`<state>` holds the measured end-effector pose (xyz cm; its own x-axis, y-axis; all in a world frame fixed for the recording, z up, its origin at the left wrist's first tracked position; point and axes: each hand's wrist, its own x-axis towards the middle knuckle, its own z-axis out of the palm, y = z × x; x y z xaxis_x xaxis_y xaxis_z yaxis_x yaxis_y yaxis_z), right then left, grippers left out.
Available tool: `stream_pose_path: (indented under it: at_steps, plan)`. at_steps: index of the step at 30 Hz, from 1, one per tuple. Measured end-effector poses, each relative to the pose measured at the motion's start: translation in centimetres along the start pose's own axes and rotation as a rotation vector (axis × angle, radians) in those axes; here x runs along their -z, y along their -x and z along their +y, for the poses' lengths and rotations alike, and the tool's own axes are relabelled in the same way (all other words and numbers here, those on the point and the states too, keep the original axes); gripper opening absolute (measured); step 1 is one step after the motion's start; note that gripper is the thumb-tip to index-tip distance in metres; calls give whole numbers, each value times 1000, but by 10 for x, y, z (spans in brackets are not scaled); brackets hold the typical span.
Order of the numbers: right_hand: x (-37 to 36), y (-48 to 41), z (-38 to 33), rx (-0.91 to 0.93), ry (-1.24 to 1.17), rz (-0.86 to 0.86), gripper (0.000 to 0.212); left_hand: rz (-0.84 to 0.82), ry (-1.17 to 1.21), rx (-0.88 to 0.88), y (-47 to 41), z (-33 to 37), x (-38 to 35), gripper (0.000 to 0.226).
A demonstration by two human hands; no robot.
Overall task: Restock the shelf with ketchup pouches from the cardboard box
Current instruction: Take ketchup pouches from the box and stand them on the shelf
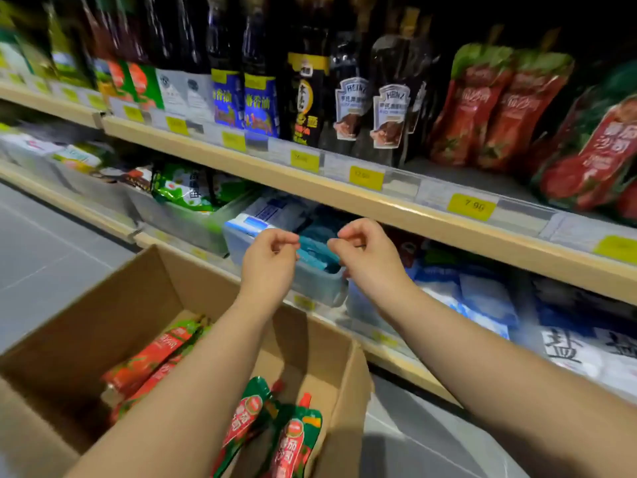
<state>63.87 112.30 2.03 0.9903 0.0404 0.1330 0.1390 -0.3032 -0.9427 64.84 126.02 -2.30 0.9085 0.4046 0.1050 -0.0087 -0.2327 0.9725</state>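
Observation:
An open cardboard box (103, 305) stands below me with several red-and-green ketchup pouches (293, 439) lying inside. More ketchup pouches (482, 108) stand upright on the wooden shelf (379, 205) at the upper right. My left hand (269, 257) and my right hand (365, 253) hover side by side above the box, in front of the shelf's front edge. Both hands have loosely curled fingers and hold nothing.
Dark sauce bottles (389, 98) and oil bottles (258, 91) fill the shelf left of the standing pouches. Yellow price tags (470, 205) line the shelf edge. The lower shelf holds plastic bins (310, 277) of packets and white salt bags (568, 346). Grey floor lies at left.

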Motion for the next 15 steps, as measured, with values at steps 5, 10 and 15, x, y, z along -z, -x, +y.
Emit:
stream_pose_path:
  at_steps: [5, 10, 15]
  plan:
    - [-84, 17, 31, -212, 12, -153, 22, -112, -428, 247, -7, -87, 72, 9]
    - [-159, 40, 80, -500, -1, -389, 14, -336, -682, 438, 5, -142, 118, 25]
    - [-215, 59, 133, -688, -74, -404, 29, -413, -835, 509, 4, -170, 144, 23]
